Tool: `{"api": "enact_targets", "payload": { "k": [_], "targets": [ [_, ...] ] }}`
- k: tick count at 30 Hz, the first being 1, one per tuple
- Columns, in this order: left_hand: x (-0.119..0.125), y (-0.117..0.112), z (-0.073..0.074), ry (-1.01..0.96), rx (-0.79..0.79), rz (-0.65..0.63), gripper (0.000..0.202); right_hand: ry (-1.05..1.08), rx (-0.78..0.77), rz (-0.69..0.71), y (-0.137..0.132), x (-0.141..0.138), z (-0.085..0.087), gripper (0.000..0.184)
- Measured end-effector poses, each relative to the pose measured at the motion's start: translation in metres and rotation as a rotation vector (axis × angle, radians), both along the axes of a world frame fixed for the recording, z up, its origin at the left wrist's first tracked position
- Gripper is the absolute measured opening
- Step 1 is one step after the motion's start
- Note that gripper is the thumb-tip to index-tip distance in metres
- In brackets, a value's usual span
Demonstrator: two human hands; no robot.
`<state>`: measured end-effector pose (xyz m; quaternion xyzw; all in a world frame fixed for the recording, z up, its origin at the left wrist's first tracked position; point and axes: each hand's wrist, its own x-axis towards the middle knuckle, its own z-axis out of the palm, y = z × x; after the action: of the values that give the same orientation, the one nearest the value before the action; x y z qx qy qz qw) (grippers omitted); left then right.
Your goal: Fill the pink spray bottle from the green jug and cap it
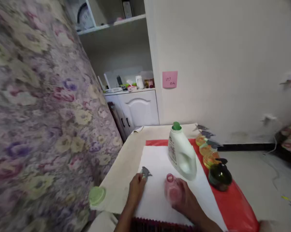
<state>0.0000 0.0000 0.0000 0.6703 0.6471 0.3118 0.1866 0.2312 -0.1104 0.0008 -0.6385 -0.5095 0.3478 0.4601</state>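
Note:
My left hand (137, 186) is closed around a grey spray trigger head (146, 172), held over the white sheet (151, 199). In my right hand (187, 200) is a see-through pink bottle (172, 190). Its neck is uncovered and tips toward me; motion blurs it a little. Just beyond the bottle stands a large white-green detergent jug (181, 154) with its green spout (176, 126) showing at the top. A light green cap (97, 195) lies at the left table edge, apart from both hands.
Several amber spray bottles (210, 158) and a dark green pump bottle (220, 176) line the right side on red cloth (239, 201). A floral curtain (55, 129) hangs close on the left. A white cabinet (140, 108) and a wall stand behind the table.

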Motion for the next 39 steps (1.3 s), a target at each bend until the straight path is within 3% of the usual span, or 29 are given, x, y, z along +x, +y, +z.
{"api": "enact_targets", "payload": {
  "k": [4,11,16,18,20,25,29,33,36,39],
  "targets": [
    [0.003,-0.001,-0.003,-0.001,0.012,0.027,0.021,-0.030,0.006,0.008,0.002,0.002,-0.010,0.062],
    [0.006,-0.003,-0.002,-0.033,0.037,0.034,0.031,-0.083,0.045,0.122,0.005,0.012,-0.035,0.091],
    [0.013,-0.027,0.002,-0.069,0.184,0.002,0.038,-0.044,0.095,0.156,0.005,0.016,-0.041,0.102],
    [0.023,-0.041,0.000,-0.150,0.254,-0.060,0.035,-0.033,0.125,0.167,0.005,0.017,-0.039,0.104],
    [0.037,-0.054,-0.005,-0.238,0.200,-0.172,0.036,-0.023,0.158,0.184,0.004,0.018,-0.037,0.105],
    [0.066,-0.061,-0.022,-0.351,0.021,-0.349,0.075,0.018,0.212,0.229,0.004,0.024,-0.036,0.100],
    [0.071,-0.054,-0.029,-0.276,-0.025,-0.492,0.094,0.056,0.258,0.243,-0.002,0.028,-0.041,0.092],
    [0.070,-0.053,-0.024,-0.190,-0.017,-0.513,0.087,0.122,0.292,0.121,-0.013,0.031,-0.028,0.073],
    [0.070,-0.057,-0.012,-0.216,-0.068,-0.487,0.081,0.146,0.365,-0.049,-0.012,0.041,-0.001,0.057],
    [0.070,-0.061,0.000,-0.248,-0.118,-0.460,0.079,0.141,0.430,-0.184,0.004,0.061,0.026,0.054]
  ]
}}
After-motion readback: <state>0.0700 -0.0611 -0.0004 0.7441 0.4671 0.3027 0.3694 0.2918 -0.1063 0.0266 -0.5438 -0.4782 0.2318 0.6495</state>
